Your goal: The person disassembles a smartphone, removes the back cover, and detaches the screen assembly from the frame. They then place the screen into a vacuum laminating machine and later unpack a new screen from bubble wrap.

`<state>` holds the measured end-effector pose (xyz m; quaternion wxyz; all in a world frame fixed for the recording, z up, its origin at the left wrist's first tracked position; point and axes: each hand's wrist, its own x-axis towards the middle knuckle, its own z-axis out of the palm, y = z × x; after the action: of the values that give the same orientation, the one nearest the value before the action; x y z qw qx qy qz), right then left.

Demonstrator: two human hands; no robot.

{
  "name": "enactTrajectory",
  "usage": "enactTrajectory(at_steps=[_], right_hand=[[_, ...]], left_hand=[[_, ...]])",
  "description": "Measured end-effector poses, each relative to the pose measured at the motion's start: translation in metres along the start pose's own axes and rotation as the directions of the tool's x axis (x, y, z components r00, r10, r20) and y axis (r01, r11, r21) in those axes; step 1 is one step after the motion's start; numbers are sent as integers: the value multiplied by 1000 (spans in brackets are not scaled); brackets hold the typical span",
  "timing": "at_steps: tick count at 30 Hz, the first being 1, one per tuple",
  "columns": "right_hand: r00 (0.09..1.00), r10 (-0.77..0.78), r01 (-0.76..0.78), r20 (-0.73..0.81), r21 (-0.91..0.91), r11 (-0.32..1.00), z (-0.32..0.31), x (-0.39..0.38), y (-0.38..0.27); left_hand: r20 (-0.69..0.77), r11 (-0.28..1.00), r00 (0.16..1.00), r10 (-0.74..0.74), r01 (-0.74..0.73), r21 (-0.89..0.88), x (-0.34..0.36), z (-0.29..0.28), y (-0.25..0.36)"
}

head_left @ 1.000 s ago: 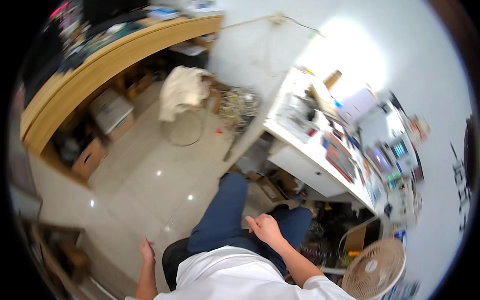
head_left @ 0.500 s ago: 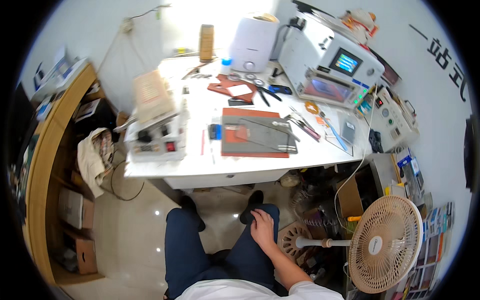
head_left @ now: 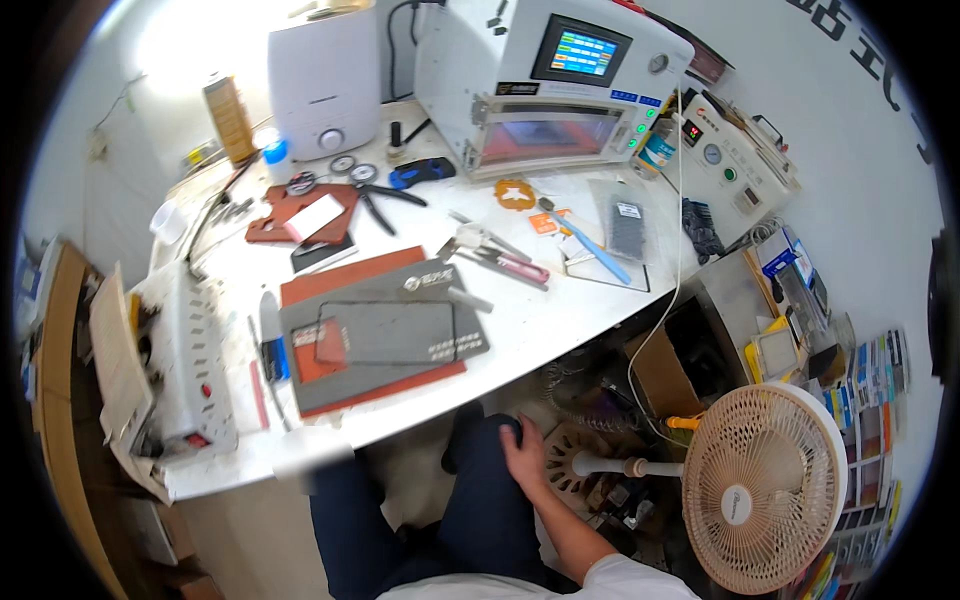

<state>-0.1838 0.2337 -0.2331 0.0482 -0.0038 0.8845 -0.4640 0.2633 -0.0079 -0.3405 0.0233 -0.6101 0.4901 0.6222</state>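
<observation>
My right hand (head_left: 525,455) rests on my right knee, fingers loosely stretched over the trouser leg (head_left: 485,500), holding nothing. My left hand is out of view. Ahead on the white table, a grey mat (head_left: 385,375) overlaps a red-brown mat (head_left: 345,278). On the grey mat lies a thin dark-edged rectangular panel (head_left: 400,332) with a reddish patch at its left. To the right are pink-handled tweezers (head_left: 522,267) and a blue-handled brush (head_left: 605,258). Black cutting pliers (head_left: 375,205) lie farther back.
A white machine with a lit screen (head_left: 583,52) stands at the back, beside a white humidifier (head_left: 325,90). A vented white box (head_left: 190,350) occupies the table's left end. A beige fan (head_left: 765,485) stands at my right. A white cable (head_left: 680,220) hangs past the table's right edge.
The view has turned right and come closer to the table, so the machine and mats appear larger and farther left. My right hand remains on my knee, its fingers slightly shifted.
</observation>
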Motion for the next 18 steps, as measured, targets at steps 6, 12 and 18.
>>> enactTrajectory(at_steps=[6,12,18], right_hand=[[765,568,-317,302,-591,742,-18,-107,231],[525,833,-607,174,-610,510,-32,-184,213],[552,823,-624,135,-588,515,-52,-180,166]], left_hand=[[76,991,988,-132,130,28,36,15,20],[92,963,959,-269,271,-12,43,-12,4],[148,960,953,-266,276,-54,16,-62,-21]])
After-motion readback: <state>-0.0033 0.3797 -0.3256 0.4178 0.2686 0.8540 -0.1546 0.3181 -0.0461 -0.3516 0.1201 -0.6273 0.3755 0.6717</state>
